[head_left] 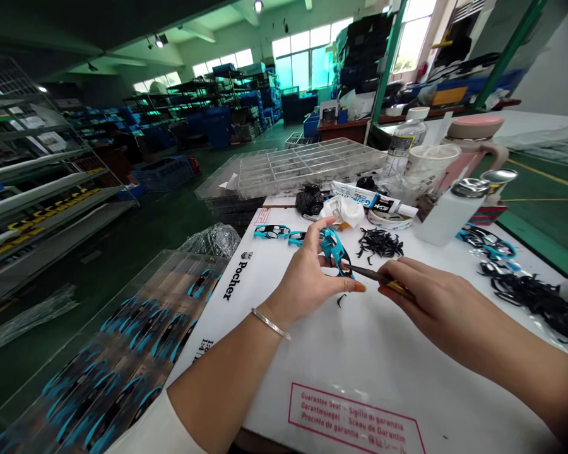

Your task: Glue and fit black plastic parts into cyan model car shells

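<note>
While your left hand (303, 277) pinches a thin blue plastic car part (335, 251) above the white bench (360, 353), your right hand (430, 302) grips a slim tool (373, 276) against it. The part seems light and brittle; hold its edges.

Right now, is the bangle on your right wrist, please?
No, the metal bangle sits just behind your left hand.
</note>
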